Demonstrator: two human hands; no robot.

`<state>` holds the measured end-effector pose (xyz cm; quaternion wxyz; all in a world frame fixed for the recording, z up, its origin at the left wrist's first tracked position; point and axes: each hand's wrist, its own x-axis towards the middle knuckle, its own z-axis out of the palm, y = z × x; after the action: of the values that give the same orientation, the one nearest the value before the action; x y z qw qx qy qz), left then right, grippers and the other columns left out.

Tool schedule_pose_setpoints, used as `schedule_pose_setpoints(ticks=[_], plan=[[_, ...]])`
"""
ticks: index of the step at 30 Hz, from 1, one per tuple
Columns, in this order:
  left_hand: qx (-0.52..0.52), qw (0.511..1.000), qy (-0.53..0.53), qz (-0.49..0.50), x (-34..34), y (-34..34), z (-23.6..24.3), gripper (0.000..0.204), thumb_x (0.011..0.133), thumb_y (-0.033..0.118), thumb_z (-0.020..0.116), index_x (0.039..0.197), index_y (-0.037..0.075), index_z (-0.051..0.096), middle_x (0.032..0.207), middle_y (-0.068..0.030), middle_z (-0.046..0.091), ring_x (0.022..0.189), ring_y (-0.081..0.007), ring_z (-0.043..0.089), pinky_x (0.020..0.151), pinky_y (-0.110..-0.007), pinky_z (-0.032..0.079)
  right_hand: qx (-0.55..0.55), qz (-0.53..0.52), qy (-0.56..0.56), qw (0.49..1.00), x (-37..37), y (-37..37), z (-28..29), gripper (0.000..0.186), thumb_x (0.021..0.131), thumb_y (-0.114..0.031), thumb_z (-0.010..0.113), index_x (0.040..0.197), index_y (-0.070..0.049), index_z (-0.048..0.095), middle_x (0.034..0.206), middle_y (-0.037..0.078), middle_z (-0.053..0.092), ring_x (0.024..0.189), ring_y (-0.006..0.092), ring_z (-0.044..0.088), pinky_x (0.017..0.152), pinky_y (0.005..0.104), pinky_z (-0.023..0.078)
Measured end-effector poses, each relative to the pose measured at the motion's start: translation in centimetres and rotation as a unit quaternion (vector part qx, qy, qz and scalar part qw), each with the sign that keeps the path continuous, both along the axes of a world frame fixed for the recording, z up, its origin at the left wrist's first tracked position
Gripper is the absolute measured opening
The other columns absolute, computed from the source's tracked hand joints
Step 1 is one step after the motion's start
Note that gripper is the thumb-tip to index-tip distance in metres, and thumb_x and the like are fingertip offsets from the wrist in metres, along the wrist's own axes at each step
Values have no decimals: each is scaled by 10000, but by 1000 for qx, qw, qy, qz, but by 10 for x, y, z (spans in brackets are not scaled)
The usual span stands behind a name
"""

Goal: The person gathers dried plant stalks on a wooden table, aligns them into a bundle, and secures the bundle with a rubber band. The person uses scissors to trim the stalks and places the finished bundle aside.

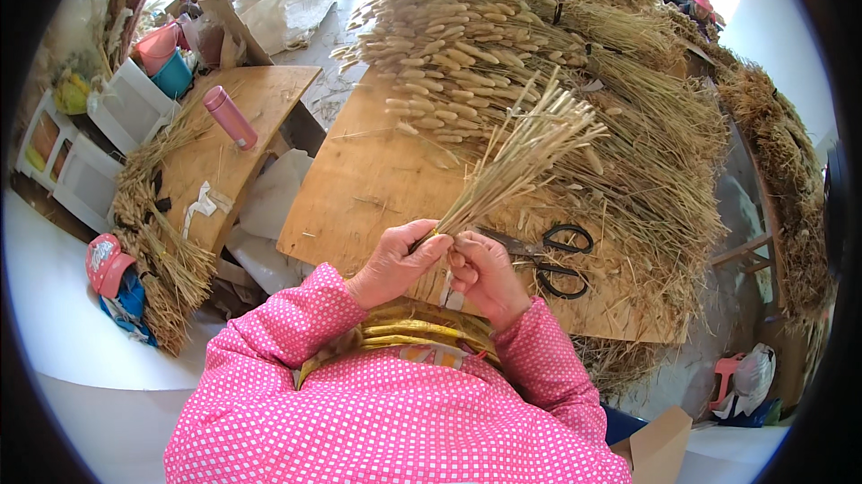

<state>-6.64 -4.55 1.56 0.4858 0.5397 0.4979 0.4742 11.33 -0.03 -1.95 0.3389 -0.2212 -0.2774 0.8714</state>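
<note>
My left hand point(400, 259) is closed round a bundle of dried grass stems point(516, 165), whose cut ends fan out toward the far right. A thin yellow tie shows on the bundle beside my left thumb. Pressed up against the bundle, my right hand point(485, 273) has its fingers pinched together; what is between them is too small to make out. Black-handled scissors point(561, 261) lie on the wooden table point(350, 165) just right of my right hand. Bunched yellow strips point(422, 330) hang at my waist, below both hands.
Heaped fluffy-headed dried grass point(458, 44) covers the table's far and right parts. On a smaller table point(260, 93) at left stand a pink bottle point(230, 118) and more stems. Pink and blue buckets point(171, 75) are behind it. A cardboard box point(660, 448) sits at lower right. People work far off.
</note>
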Motion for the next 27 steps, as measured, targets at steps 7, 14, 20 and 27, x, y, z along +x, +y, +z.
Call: schedule_pose_setpoints(ticks=[7,14,20,27], plan=[[-60,998,-14,5,-5,3,-1,161,1017,167,640,1027,10,672,719,75,501,646,-15,426,534,-214,359,613,-278,-395,626,1,-9,10,133,898,-137,737,980,-76,653,900,44,679,713,165,672,565,298,526],[-47,998,7,-38,-5,1,2,184,1054,195,577,944,51,611,680,73,488,550,-17,399,475,-208,327,762,-278,-374,450,4,-6,11,257,794,-92,759,1022,-88,643,941,50,673,724,222,680,593,341,549],[-42,998,12,-55,-4,0,3,181,1056,197,572,957,52,614,697,77,487,568,-13,401,481,-203,310,663,-274,-352,602,-1,-14,4,108,861,-59,704,961,-69,664,836,79,667,691,205,680,606,330,547],[-12,999,14,-49,-2,-3,2,167,1047,194,591,1061,42,658,744,73,539,608,-12,430,507,-199,335,135,-135,-95,977,-11,-22,-4,126,972,-84,586,972,-7,685,824,58,699,673,117,652,578,264,525]])
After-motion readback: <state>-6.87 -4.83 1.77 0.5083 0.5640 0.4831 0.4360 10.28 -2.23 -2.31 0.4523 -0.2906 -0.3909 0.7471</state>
